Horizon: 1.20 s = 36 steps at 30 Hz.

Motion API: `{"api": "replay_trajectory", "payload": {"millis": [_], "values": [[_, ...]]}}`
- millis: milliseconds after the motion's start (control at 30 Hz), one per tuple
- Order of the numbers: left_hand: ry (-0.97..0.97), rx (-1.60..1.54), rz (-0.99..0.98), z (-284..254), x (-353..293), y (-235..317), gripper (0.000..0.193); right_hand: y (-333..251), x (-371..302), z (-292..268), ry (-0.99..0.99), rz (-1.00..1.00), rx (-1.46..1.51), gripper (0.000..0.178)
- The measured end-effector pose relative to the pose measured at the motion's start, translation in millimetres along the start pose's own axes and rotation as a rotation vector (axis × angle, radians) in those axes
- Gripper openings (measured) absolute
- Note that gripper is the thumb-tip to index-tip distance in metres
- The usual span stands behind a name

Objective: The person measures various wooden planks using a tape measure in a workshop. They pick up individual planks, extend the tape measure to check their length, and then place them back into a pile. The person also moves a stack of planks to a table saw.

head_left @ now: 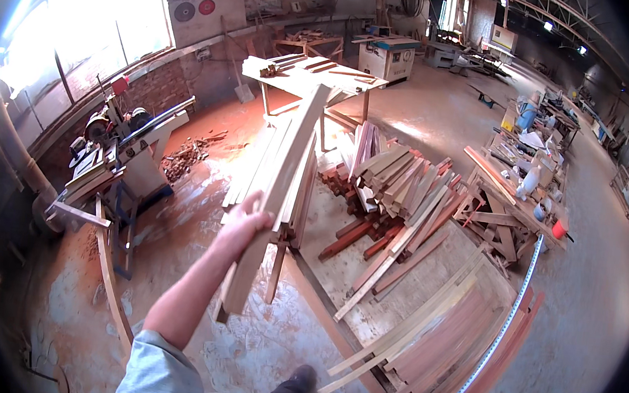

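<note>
My left hand [243, 224] reaches in from the lower left and is closed on a long pale wooden board [281, 171]. The board slants away from me, its near end over the floor and its far end in front of a worktable. Beneath and beside it stands a stack of pale boards [258, 158], which the held board partly hides. Nearest on the right is a pile of mixed pale and reddish wood strips [405, 186]. My right hand does not show.
Strips of wood [444, 335] lie on a low platform at lower right, beside a long marked measuring strip [496, 343]. A saw machine [136, 143] stands at left, a curved timber [111, 276] near it. A worktable [266, 67] stands ahead; a cluttered bench [515, 169] runs along the right.
</note>
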<state>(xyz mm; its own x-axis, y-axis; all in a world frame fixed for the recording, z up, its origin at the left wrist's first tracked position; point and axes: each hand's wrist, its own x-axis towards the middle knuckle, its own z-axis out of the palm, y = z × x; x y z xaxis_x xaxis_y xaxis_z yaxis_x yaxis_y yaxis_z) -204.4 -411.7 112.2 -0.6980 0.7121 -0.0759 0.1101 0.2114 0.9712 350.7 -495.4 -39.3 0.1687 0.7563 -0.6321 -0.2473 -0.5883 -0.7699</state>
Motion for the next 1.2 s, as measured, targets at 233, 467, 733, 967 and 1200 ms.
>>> {"api": "replay_trajectory", "payload": {"millis": [233,467,733,967,1200], "values": [[0.334,0.692,-0.045,-52.9,125.8,2.7,0.072,-0.5,-10.7,31.4,0.038,0.003,-0.013,0.018],[0.360,0.869,-0.165,-50.8,197.5,-42.8,0.076,6.1,-18.3,30.9,0.107,0.026,0.018,0.017],[0.341,0.942,-0.160,-43.1,213.8,-49.6,0.076,11.2,-19.9,42.1,0.201,0.042,-0.038,0.020],[0.216,1.000,-0.116,-51.9,225.9,-46.4,0.102,17.7,-5.7,67.3,0.150,0.057,0.016,0.020],[0.140,1.000,-0.207,-31.8,208.0,-31.1,0.084,16.4,-3.2,57.0,0.109,0.042,0.072,0.016]]}}
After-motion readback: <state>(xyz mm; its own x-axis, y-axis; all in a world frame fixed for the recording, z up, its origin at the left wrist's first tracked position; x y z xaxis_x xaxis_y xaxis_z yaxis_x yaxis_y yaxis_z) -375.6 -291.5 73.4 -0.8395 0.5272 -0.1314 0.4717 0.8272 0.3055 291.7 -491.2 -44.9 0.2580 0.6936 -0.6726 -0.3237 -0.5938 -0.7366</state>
